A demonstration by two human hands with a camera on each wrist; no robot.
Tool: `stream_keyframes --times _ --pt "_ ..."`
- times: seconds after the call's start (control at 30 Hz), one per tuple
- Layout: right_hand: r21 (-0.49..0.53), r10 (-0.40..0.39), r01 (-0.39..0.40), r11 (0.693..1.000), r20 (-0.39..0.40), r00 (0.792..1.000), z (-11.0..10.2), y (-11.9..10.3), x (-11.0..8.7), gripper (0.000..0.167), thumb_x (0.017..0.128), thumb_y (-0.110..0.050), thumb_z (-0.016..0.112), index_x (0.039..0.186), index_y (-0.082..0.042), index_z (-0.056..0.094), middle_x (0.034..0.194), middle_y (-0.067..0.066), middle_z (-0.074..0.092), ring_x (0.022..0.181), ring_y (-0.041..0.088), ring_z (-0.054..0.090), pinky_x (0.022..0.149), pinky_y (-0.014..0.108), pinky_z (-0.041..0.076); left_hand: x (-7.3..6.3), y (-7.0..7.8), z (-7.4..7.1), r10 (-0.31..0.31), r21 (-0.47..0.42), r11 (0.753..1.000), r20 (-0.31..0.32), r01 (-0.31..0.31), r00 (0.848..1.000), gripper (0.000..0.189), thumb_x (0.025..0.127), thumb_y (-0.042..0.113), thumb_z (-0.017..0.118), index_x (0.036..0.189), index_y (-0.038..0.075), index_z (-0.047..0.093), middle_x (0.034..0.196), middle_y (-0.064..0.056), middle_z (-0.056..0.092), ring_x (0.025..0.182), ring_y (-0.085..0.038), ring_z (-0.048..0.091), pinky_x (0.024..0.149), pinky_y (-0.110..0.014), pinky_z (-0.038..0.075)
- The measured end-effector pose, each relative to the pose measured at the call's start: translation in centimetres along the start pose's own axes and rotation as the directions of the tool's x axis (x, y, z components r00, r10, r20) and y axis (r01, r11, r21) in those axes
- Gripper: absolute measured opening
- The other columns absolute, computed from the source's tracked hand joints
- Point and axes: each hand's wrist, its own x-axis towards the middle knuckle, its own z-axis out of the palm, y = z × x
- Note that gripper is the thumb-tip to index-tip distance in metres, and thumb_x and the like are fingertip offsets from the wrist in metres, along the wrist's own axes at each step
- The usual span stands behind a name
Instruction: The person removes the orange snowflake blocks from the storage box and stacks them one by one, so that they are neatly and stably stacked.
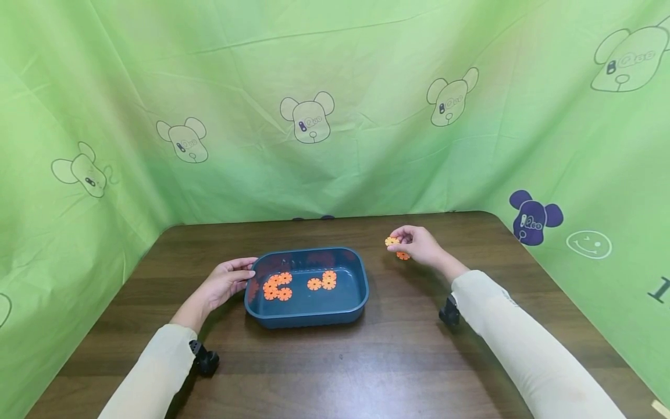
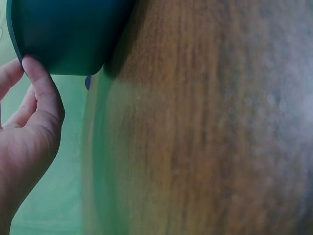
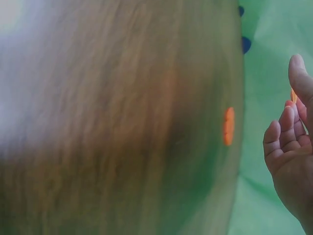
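A dark blue rectangular basin (image 1: pixel 306 320) sits on the table, with several orange flower-shaped discs (image 1: pixel 284 294) lying flat on its floor in two groups. My left hand (image 1: pixel 226 283) pinches the basin's left rim between thumb and fingers; the left wrist view shows the thumb (image 2: pixel 41 85) on the rim's near face. To the right of the basin, my right hand (image 1: pixel 421 247) pinches one orange flower-shaped disc (image 1: pixel 392 241) at its fingertips, raised above the tabletop. Another orange disc (image 3: pixel 228 126) lies on the table beneath that hand, partly covered by it in the head view.
The brown wooden table (image 1: pixel 293 372) has a rounded far edge. A green cloth (image 1: pixel 366 174) printed with bear heads hangs behind it and along both sides. At the lower right corner, a small pale object (image 1: pixel 660 408) shows at the picture's edge.
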Motion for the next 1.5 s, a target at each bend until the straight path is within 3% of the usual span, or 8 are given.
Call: stream_keyframes --times 0.27,0.67,1.5 --pt "0.025 0.010 -0.010 1.000 0.017 1.000 -0.5 2.5 0.1 0.032 0.082 -0.008 0.078 0.105 0.009 0.063 0.085 0.009 0.060 0.074 0.016 0.053 0.059 0.021 0.045 -0.1 0.1 0.2 -0.011 0.008 1.000 -0.016 0.011 1.000 0.050 0.091 -0.001 0.063 0.138 -0.006 0.047 0.102 -0.003 0.059 0.088 -0.011 0.062 0.077 -0.026 0.053" --pt "-0.029 0.049 -0.049 0.998 0.031 0.998 -1.3 4.6 0.0 0.032 0.083 -0.011 0.078 0.106 0.008 0.064 0.089 0.009 0.061 0.078 0.018 0.052 0.066 0.023 0.044 -0.1 0.1 0.1 -0.018 0.017 1.000 -0.026 0.019 0.999 0.049 0.092 -0.002 0.061 0.139 -0.006 0.046 0.102 -0.002 0.058 0.088 -0.010 0.062 0.079 -0.026 0.053" --pt "-0.088 0.069 -0.062 0.994 0.080 0.994 -1.2 4.6 0.0 0.031 0.081 -0.013 0.080 0.101 0.005 0.065 0.088 0.009 0.062 0.077 0.017 0.054 0.068 0.027 0.045 -0.1 0.3 0.2 -0.012 0.025 1.000 -0.005 0.012 1.000 0.047 0.093 -0.002 0.060 0.138 -0.006 0.046 0.102 -0.003 0.059 0.088 -0.010 0.062 0.079 -0.027 0.053"
